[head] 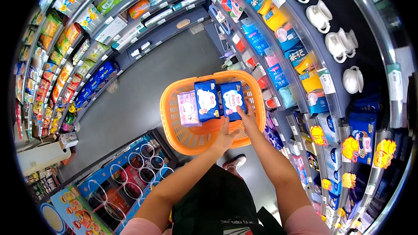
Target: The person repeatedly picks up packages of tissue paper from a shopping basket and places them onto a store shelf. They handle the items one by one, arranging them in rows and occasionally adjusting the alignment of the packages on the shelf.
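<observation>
An orange plastic shopping basket (192, 140) stands below me, its lattice walls around three soft packs. At its left lies a pink-purple pack (188, 109), beside it a larger dark blue pack (207, 100) with a white cloud print. A smaller dark blue pack (232, 100) is at the right, gripped at its lower right edge by my right hand (249, 119). My left hand (225, 137) is over the front part of the basket, its fingertips at that pack's lower edge; whether they touch it is unclear. The left fingers are apart and hold nothing.
Shelves of packaged goods (104, 71) curve along the left. On the right, shelves hold white ceramic jugs (320, 16), bagged gloves (256, 39) and blue packs (362, 133). A display rack with wire rings (134, 182) stands at lower left. Grey floor (140, 98) shows between.
</observation>
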Demonstrator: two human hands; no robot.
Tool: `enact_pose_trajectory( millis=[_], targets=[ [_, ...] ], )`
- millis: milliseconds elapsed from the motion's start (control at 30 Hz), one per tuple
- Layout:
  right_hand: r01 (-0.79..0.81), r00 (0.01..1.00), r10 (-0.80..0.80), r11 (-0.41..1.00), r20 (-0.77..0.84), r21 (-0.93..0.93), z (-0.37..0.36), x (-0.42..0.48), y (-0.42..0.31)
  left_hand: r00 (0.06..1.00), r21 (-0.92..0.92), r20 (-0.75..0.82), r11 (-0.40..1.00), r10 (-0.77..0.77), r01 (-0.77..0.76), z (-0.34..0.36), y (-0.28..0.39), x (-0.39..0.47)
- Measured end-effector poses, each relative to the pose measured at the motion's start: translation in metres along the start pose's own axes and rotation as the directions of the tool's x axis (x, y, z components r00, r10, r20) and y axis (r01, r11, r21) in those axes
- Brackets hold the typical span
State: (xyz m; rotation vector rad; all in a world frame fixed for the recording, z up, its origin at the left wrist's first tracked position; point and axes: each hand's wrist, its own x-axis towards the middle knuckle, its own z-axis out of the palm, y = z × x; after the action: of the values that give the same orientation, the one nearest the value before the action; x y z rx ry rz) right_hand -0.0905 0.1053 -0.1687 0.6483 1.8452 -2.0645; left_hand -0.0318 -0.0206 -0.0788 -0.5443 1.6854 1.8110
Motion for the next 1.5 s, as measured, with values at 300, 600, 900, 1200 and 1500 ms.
enact_pose_trajectory(
  millis=[300, 600, 900, 1200, 1500],
  targets=[
    [0.046, 0.998, -0.06, 0.956, -0.037, -0.289, 0.014, 0.035, 0.034, 0.997, 0.014, 0.026, 0.997, -0.079, 0.079, -0.011, -0.02, 0.005],
    [0.276, 0.947, -0.306, 0.931, -0.098, -0.241, -0.041, -0.06, -0.039, 0.985, -0.273, 0.166, 0.962, 0.037, 0.01, 0.05, 0.03, -0.042],
    [0.632, 0.526, -0.705, 0.698, -0.476, -0.336, -0.214, -0.306, -0.202, 0.539, 0.19, 0.542, 0.531, 0.645, -0.826, 0.234, 0.128, -0.164],
    [-0.01, 0.047, -0.954, 0.296, -0.296, -0.955, -0.387, -0.438, -0.251, -0.11, 0.03, 0.629, -0.165, 0.77, -0.986, 0.459, 0.151, -0.246],
    [-0.319, 0.13, -0.877, 0.404, -0.462, -0.857, -0.439, -0.441, -0.262, 0.439, 0.598, 0.66, -0.072, 0.609, -0.798, 0.591, 0.194, -0.24]
  ],
)
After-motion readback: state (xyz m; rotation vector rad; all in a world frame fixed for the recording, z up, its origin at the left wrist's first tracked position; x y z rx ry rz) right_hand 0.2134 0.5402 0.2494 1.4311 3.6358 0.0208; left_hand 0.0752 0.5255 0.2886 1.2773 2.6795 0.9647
